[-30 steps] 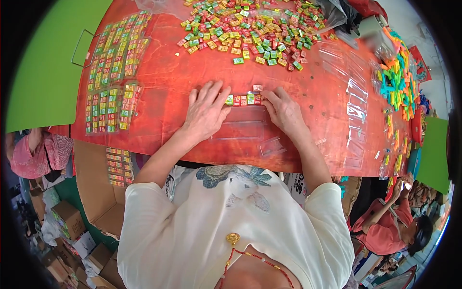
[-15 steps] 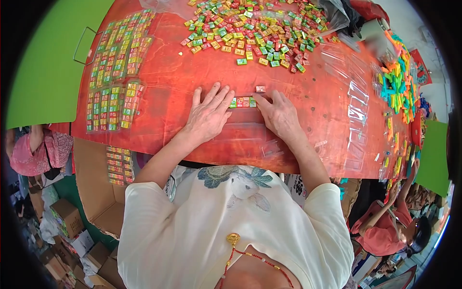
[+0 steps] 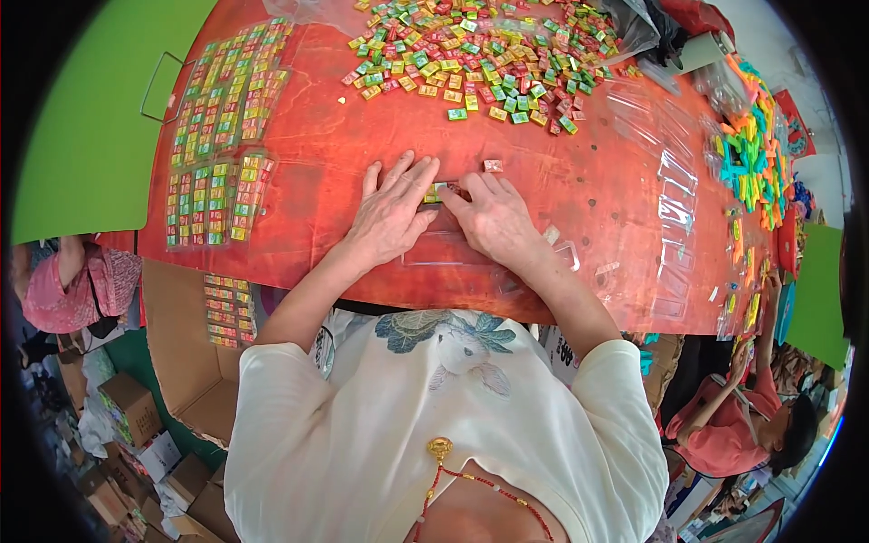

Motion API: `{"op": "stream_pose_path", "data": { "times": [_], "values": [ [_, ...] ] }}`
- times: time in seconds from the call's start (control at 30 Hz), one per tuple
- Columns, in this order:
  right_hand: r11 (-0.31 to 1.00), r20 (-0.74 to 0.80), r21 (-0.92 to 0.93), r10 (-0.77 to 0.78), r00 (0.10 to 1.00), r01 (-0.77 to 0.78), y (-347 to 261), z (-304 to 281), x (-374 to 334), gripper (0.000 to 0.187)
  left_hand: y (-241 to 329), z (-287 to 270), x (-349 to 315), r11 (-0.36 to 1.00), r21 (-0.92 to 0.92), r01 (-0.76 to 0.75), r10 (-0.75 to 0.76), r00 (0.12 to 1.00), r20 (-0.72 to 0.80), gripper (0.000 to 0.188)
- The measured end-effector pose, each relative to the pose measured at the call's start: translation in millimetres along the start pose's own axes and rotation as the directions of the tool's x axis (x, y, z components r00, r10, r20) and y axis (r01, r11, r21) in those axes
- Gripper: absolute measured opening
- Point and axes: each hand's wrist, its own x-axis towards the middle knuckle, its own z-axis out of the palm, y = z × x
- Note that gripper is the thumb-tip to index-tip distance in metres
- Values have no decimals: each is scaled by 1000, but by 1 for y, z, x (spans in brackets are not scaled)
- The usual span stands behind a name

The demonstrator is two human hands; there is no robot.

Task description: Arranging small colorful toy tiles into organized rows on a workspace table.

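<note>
On the red table (image 3: 326,244), a short row of small coloured boxes (image 3: 432,193) lies between my hands, mostly covered by my fingers. My left hand (image 3: 391,210) rests flat at the row's left end, its fingers stretched out and its thumb near the row. Over the row bends my right hand (image 3: 493,217), thumb and fingers closed about several of the boxes. Just beyond it lies a single red box (image 3: 492,166). A clear plastic tray (image 3: 425,263) lies on the near side of the row, partly under my right hand.
A large heap of loose small boxes (image 3: 507,72) covers the far side. Filled clear trays (image 3: 210,136) line the left. Clear plastic trays (image 3: 674,213) and bright plastic pieces (image 3: 751,154) lie right. A cardboard box (image 3: 186,353) stands below the left edge; another person (image 3: 729,421) works at right.
My right hand has moved left and closed over the row, hiding most of its boxes. My left hand stays nearly in place. A clear plastic piece beside my right wrist now shows more plainly.
</note>
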Motion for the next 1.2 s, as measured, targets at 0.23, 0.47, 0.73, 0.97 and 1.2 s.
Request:
{"op": "stream_pose_path", "data": {
  "times": [0.23, 0.47, 0.73, 0.97, 1.2],
  "values": [
    [988, -92, 130, 98, 991, -85, 12, -16, -5, 27, 10, 4, 1, 980, 197, -16, 14, 1000, 10, 69],
    [825, -62, 322, 508, 859, -464, 43, -20, -28, 19, 8, 0, 23, 989, 144, -43, 35, 998, 55, 68],
    [724, 25, 566, 463, 886, -395, 41, 3, -16, 25, 24, 3, 43, 919, 342, -197, 199, 980, 28, 51],
    [490, 210, 765, 422, 882, -417, 31, 17, 7, 27, 10, -11, 31, 952, 301, -51, 55, 999, -3, 47],
    [501, 154, 797, 369, 917, -336, 25, 26, 21, 26, -14, -27, 17, 963, 237, 129, -68, 966, -248, 39]
  ]
}}
